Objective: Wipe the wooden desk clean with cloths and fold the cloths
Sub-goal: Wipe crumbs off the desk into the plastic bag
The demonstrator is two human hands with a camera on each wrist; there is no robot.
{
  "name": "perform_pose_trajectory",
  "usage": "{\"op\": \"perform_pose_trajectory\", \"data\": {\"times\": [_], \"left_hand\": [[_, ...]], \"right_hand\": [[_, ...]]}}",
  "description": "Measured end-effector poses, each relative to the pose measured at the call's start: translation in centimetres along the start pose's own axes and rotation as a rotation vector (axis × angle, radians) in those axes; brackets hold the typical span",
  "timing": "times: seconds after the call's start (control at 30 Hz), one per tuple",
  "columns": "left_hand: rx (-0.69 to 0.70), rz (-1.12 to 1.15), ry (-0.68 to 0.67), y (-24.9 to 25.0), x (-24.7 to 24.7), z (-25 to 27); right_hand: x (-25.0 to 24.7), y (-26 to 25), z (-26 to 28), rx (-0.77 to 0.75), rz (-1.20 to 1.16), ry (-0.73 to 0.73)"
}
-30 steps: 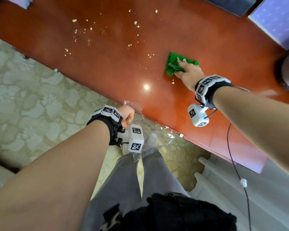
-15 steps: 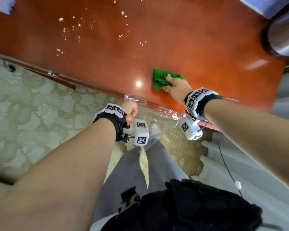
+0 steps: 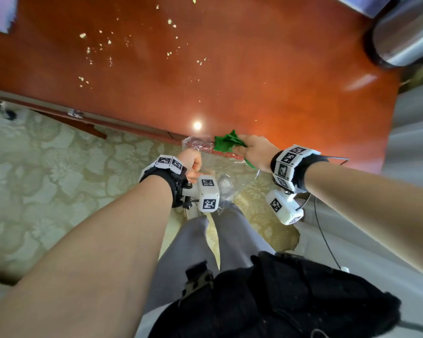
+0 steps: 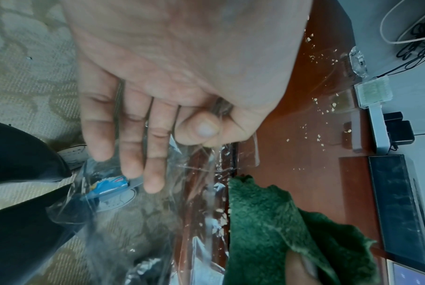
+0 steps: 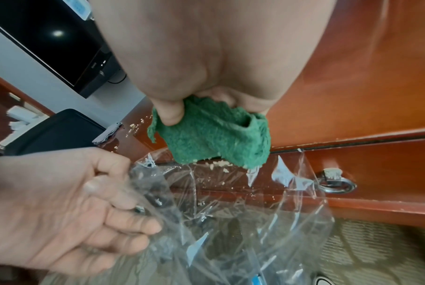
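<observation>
My right hand (image 3: 250,148) grips a bunched green cloth (image 3: 226,143) (image 5: 216,138) (image 4: 267,217) at the near edge of the red-brown wooden desk (image 3: 254,69), just over the rim. Crumbs (image 5: 217,164) cling below the cloth at the desk edge. My left hand (image 3: 193,163) (image 4: 206,133) pinches the rim of a clear plastic bag (image 3: 220,172) (image 5: 231,202) between thumb and forefinger, holding it below the desk edge under the cloth. More crumbs (image 3: 103,47) are scattered on the far left part of the desk.
A shiny metal vessel (image 3: 405,32) stands at the desk's far right corner. A pale purple cloth (image 3: 0,13) lies at the far left. A drawer front with a ring pull (image 5: 335,185) faces me. Patterned carpet (image 3: 34,179) covers the floor on the left.
My right hand has dragged the green cloth toward me across the desk to its near edge, over the bag. The left hand has kept the bag at the edge.
</observation>
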State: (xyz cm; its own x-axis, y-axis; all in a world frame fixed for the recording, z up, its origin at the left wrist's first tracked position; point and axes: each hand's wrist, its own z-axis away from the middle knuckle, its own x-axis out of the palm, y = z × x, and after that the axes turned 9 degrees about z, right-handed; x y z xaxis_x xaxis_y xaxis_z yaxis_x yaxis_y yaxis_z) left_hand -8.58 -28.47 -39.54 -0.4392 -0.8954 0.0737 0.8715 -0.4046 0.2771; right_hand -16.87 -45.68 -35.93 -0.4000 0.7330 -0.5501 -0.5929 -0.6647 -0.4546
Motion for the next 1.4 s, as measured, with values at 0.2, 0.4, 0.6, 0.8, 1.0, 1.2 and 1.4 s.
{"op": "perform_pose_trajectory", "data": {"times": [0.2, 0.4, 0.6, 0.8, 1.0, 1.2, 1.4], "left_hand": [[0.009, -0.067, -0.029, 0.4, 0.3, 3.4], [0.024, -0.156, -0.035, 0.2, -0.1, 3.6], [0.091, -0.192, -0.049, 0.1, 0.2, 4.8], [0.131, -0.142, -0.074, 0.4, 0.3, 4.9], [0.069, -0.096, -0.018, 0.3, 0.1, 3.8], [0.029, -0.058, 0.01, 0.6, 0.4, 4.1], [0.018, -0.073, 0.049, 0.5, 0.0, 3.7]], "right_hand": [[-0.3, -0.1, 0.4, 0.027, -0.027, -0.012], [-0.5, 0.3, 0.3, 0.047, -0.1, 0.048], [-1.7, 0.9, 0.3, 0.093, -0.195, 0.099], [-5.7, 2.2, -0.8, 0.163, -0.323, 0.214], [-12.3, 3.0, -4.3, 0.187, -0.356, 0.542], [-15.5, 2.0, -7.4, 0.178, -0.205, 0.636], [-12.0, 1.9, -8.6, 0.161, -0.01, 0.455]]}}
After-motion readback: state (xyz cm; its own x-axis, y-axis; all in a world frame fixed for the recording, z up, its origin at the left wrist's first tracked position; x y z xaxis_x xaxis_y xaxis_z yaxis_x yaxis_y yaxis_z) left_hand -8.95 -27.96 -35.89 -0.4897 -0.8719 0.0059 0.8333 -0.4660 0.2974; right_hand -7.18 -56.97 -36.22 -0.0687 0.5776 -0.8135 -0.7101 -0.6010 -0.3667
